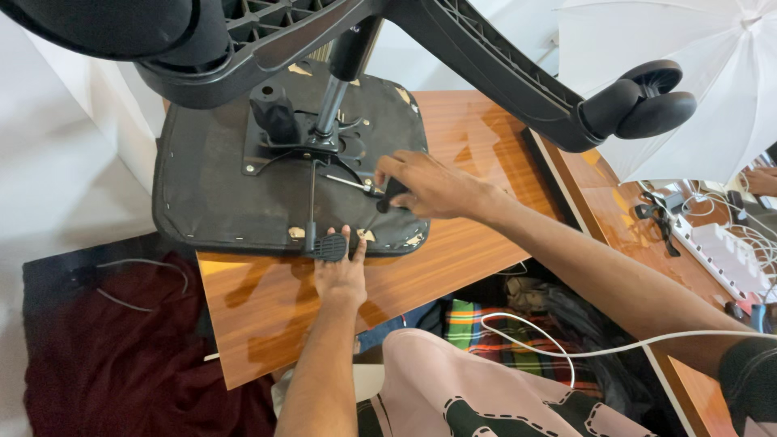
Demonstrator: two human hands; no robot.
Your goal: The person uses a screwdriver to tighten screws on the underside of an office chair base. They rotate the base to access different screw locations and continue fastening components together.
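On our wooden table (453,267), left hand (340,271) pressed flat steadies the upturned seat (202,186) while right-hand fingers (392,174) grip a screwdriver (380,193), probably driving mechanism screws; next, keep the tip seated.

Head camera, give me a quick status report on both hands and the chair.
Left hand on the lever paddle at the seat edge. Right hand gripping screwdriver, tip at the seat plate. Upturned chair seat on wooden table. Nothing blocking.

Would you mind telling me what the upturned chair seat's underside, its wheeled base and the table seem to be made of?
Seat underside: apparently thin black fabric over a board, matte; torn patches show pale material. Wheeled base: looks like moulded black plastic with ribbed arms and a slight sheen. Table: glossy orange-brown wood grain, possibly laminate or veneer, judging by its reflections.
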